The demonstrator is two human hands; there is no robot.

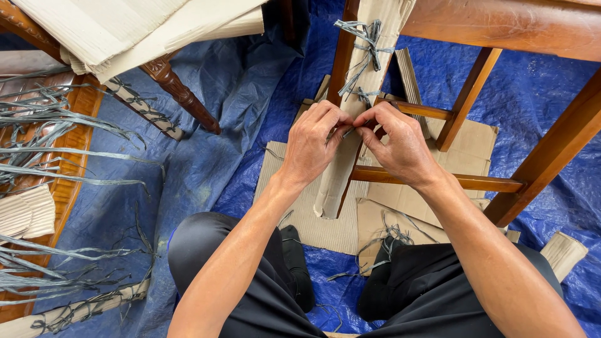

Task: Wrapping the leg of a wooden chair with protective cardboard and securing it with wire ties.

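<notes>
— The grey raffia tie (348,130) sits right where both hands meet, against the cardboard-wrapped chair leg (350,144), just beside the wooden rung (421,110). See it?

— Barely; most of it is hidden under the fingertips. What are the hands doing?

— The left hand (311,145) has its fingers curled and pressed together, pinching one end of the strand. The right hand (400,143) pinches the other end between thumb and forefinger, knuckles up. The fingertips of both hands touch.

— How should a knot like that be handled well, in your view?

— I'd judge: keep both ends taut, pull evenly to either side, and hold the corrugated cardboard sleeve (335,188) flat against the leg so that it does not slip or gape.

— And the strand itself?

— Thin, flat, dull grey-blue, papery and frayed. A finished knot of the same stuff (366,44) sits higher on the leg, tied in a loose bow with ragged ends. More loose strands (62,153) lie at the left, and a few (388,241) on the flat cardboard sheets (469,156) over the blue tarpaulin (238,81).
</notes>
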